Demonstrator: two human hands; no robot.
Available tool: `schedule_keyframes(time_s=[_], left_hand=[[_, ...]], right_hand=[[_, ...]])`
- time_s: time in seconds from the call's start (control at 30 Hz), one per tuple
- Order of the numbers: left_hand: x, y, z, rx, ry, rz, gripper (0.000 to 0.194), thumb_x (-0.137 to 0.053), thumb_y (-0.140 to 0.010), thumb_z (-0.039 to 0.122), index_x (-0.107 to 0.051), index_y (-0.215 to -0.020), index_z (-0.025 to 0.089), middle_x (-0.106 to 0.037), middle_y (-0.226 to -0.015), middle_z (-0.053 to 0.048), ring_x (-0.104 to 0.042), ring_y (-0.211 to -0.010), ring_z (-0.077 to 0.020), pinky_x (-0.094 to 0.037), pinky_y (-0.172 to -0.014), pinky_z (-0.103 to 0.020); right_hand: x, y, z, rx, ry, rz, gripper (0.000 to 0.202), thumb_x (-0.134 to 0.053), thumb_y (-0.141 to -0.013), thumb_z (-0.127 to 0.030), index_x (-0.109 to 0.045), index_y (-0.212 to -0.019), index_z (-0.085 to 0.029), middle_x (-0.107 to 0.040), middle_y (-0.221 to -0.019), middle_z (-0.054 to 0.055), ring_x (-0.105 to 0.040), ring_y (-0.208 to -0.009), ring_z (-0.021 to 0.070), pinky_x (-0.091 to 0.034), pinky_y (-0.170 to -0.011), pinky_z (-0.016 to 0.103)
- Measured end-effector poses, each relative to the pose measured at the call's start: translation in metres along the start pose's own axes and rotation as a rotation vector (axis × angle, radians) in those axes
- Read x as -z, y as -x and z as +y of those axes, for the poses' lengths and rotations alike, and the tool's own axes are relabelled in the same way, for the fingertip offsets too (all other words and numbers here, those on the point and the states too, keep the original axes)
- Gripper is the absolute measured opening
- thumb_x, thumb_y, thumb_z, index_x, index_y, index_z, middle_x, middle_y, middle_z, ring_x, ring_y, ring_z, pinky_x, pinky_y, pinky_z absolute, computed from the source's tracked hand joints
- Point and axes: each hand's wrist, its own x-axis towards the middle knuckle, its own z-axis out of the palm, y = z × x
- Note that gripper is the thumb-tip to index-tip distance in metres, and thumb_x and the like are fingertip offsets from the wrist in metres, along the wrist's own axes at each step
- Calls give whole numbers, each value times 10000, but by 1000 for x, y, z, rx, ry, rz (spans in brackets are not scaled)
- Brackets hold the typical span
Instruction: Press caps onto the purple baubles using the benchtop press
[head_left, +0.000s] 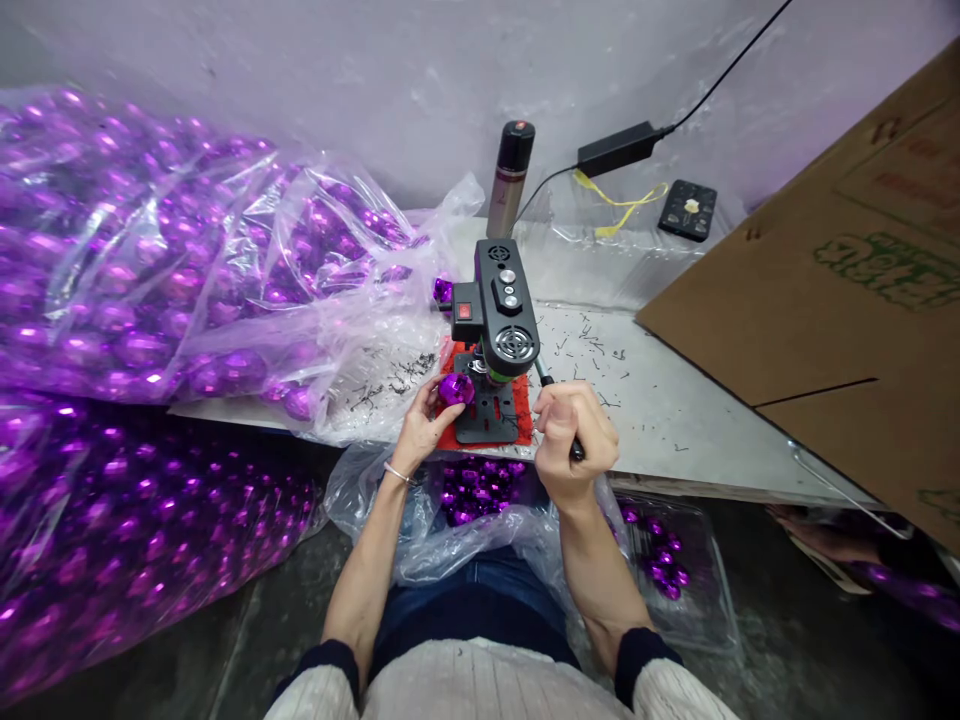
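Observation:
Shiny purple and round, a bauble (456, 389) is gripped in the fingers of my left hand (424, 425), at the left side of a small black bench press (507, 305). My right hand (576, 435) is wrapped round the black-ended lever (577, 450) on the press's right side. The black base plate (487, 428) of the press stands on a red mat (523, 405). Beneath the press head, the working tip is mostly hidden. Another purple bauble (442, 290) lies behind, left of the press. Dark scraps (397, 380) are scattered on the bench.
Large clear bags of purple baubles (150, 260) fill the left side. A cardboard box (840, 270) stands at the right. Behind the press are a bottle (510, 180), a power adapter (616, 148) and a phone (688, 210). An open bag of baubles (480, 490) sits below the bench edge, beside a clear bin (712, 600).

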Motion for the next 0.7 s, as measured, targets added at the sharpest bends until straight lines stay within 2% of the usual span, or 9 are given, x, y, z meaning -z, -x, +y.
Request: schedule_keyframes(time_s=[0.2, 0.5, 0.6, 0.7], left_hand=[[-8, -1, 2, -59, -58, 14, 664, -809, -796, 474, -568, -1355, 210, -689, -1356, -120, -662, -1273, -270, -477, -1166, -455], [-24, -4, 16, -257, -422, -40, 589, -820, -818, 365, -584, -1333, 205, -693, -1309, -129, -656, -1239, -304, -516, -1089, -486], [-27, -3, 16, -327, -463, -58, 562, -806, -835, 350, -581, -1329, 206, -690, -1306, -127, -649, -1245, -302, -519, -1084, -487], [-31, 1, 15, -340, -454, -53, 565, -782, -858, 368, -562, -1354, 209, -669, -1333, -133, -637, -1267, -295, -513, -1094, -474]], right_hand=[[0, 0, 0, 13, 14, -11, 284, -461, -983, -131, -529, -724, -224, -579, -668, -2, -571, -651, 138, -426, -598, 302], [1, -2, -1, 23, -5, -12, 278, -477, -972, -120, -554, -724, -221, -595, -671, -3, -575, -650, 138, -427, -593, 301], [0, -1, 0, 31, -4, -5, 280, -480, -969, -114, -549, -720, -222, -590, -659, -7, -579, -647, 137, -431, -592, 299], [0, -1, 0, 36, 3, -8, 283, -477, -968, -110, -535, -716, -224, -581, -649, -10, -583, -648, 136, -434, -591, 297]])
